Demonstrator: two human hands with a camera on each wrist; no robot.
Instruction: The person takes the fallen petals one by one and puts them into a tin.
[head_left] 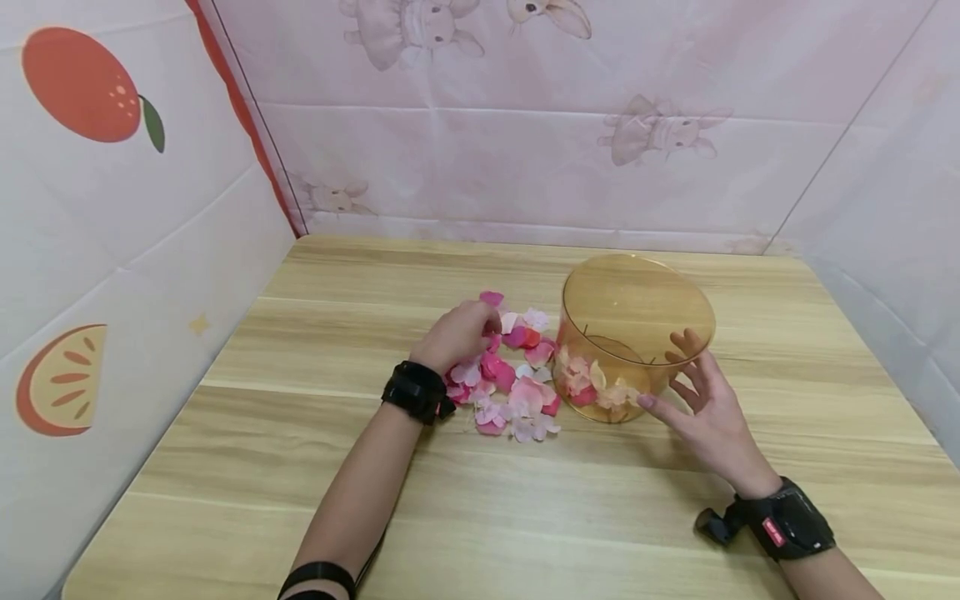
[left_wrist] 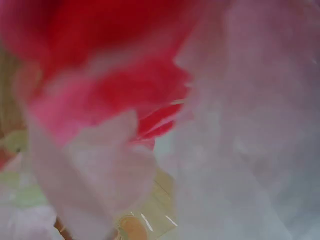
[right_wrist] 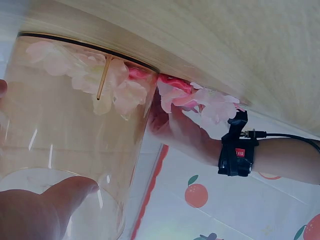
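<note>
Left hand (head_left: pixel 459 335): fingers curled downward, forearm stretched forward, band at wrist.
Right hand (head_left: pixel 705 408): fingers spread, relaxed, thumb pointing toward left hand.

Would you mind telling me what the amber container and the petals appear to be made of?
The amber container looks like glossy clear plastic: see-through, with glints. The petals seem to be thin matte fabric, likely artificial, though that's uncertain.

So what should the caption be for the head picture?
Left hand gathers petals; right hand steadies amber tub.
</note>
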